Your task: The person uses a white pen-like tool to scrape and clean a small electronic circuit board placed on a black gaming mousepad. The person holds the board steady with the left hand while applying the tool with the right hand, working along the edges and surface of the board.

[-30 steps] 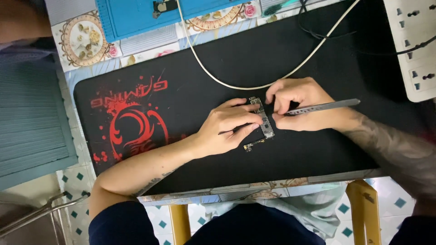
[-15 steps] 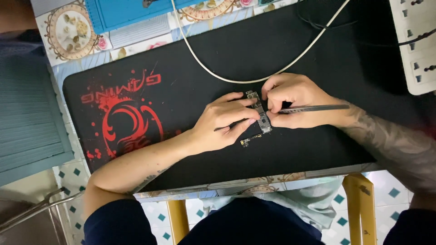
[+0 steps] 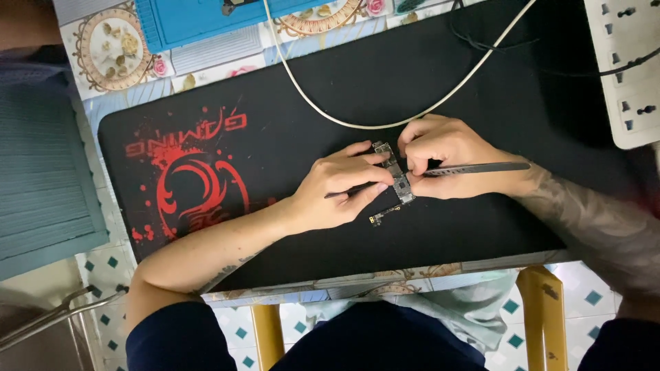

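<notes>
Here, at frame centre on the black mat (image 3: 330, 103), the left hand (image 3: 337, 189) pins a narrow circuit board (image 3: 395, 175); the right hand (image 3: 447, 158), clamped on tweezers (image 3: 474, 167), could slip and scratch it.

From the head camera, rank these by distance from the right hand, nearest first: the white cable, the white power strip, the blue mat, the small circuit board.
Measured from the right hand:
1. Small circuit board, touching its fingers on the inner side.
2. White cable, curving just beyond the hand.
3. White power strip, at the far right edge.
4. Blue mat, far off at the upper left.
</notes>
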